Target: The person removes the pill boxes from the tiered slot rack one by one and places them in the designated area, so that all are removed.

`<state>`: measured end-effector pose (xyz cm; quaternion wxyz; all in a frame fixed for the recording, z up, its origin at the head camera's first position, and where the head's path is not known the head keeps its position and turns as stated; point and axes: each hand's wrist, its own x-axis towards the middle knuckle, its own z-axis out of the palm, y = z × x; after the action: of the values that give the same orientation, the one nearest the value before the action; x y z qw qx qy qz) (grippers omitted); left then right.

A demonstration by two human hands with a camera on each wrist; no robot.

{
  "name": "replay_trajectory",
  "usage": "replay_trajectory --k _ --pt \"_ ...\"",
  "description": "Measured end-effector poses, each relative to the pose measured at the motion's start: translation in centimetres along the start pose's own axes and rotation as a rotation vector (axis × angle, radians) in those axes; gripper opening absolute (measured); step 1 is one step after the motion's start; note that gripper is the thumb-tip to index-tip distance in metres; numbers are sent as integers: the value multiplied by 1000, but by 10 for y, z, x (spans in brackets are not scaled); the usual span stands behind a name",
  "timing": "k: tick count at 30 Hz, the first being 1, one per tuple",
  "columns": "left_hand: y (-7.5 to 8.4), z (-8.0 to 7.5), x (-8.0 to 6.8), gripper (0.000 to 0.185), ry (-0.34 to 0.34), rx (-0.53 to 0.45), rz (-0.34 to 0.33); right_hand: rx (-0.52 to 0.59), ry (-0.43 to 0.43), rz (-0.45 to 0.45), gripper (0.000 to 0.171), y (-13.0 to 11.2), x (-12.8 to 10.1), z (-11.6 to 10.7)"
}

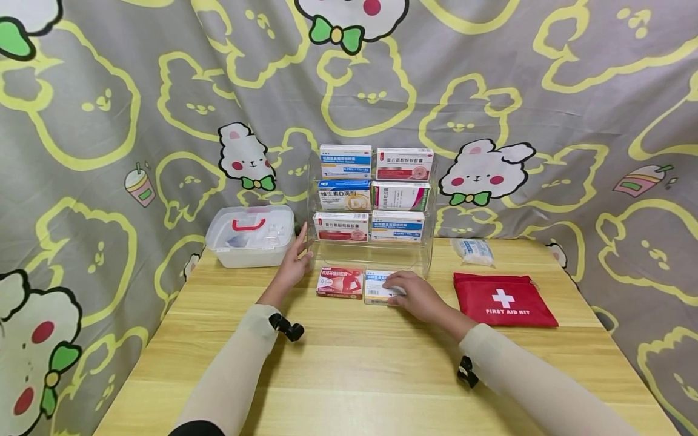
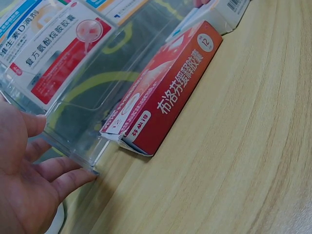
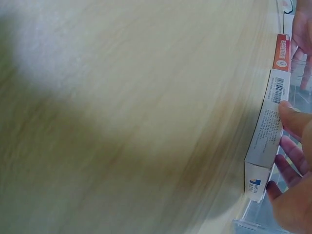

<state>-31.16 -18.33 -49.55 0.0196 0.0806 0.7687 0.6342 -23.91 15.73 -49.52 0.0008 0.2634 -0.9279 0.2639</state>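
A clear display rack (image 1: 376, 254) stands at the back of the table, with medicine boxes in pairs on its tiers. My left hand (image 1: 294, 263) touches the rack's left side, fingers extended; in the left wrist view the thumb (image 2: 35, 125) is at the edge of the clear plastic. On the table before the rack lies a red medicine box (image 1: 340, 283). Right beside it is a white and blue medicine box (image 1: 376, 289). My right hand (image 1: 417, 295) holds that box at its right part, with the thumb on the near edge and fingertips across the top.
A clear plastic case (image 1: 248, 245) with a red handle stands left of the rack. To the right lie a red first aid pouch (image 1: 504, 300) and a small clear packet (image 1: 473, 251). A patterned curtain (image 1: 349, 91) hangs behind the wooden table (image 1: 349, 363).
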Motion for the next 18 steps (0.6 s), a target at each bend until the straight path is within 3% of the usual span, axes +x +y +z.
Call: replay_trajectory --k 18 --pt "3 0 -1 83 -9 -8 9 15 -21 10 32 -3 4 -5"
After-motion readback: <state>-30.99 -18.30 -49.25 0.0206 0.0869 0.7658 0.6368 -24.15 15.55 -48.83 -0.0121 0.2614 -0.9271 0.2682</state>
